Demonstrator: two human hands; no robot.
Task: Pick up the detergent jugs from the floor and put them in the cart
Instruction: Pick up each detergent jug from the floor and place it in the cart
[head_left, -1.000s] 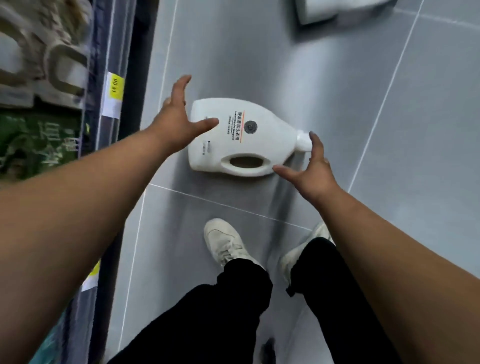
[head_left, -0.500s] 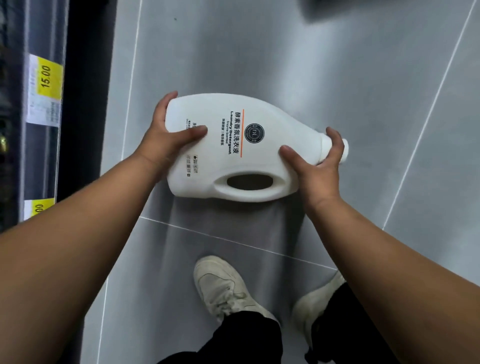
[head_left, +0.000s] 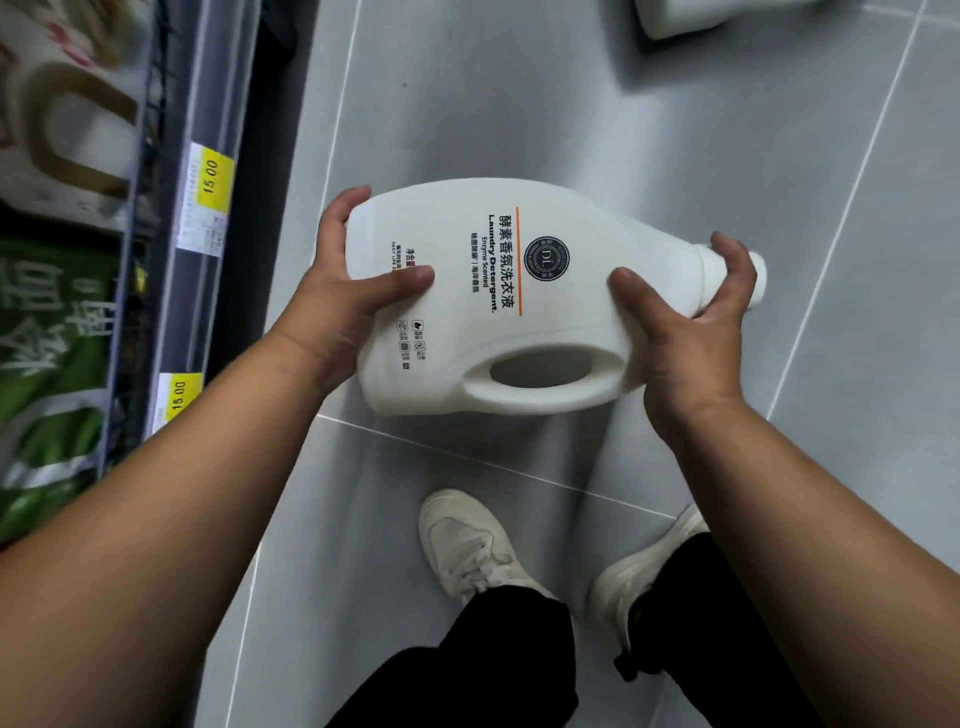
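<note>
At frame centre an opaque white detergent jug (head_left: 561, 322) lies sideways, contents unseen; left hand (head_left: 343, 296) grips its base, right hand (head_left: 685, 338) its neck.

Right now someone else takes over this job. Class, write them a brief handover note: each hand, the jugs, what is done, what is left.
Left hand grips the base end of the detergent jug; right hand grips its neck end beside the cap.
The jug is held on its side, apparently just clear of the floor.
A second jug, only partly in view, lies on the floor at the top edge. The cart is out of view.
Done: first jug gripped. Left: put it in the cart, then fetch the second.
</note>
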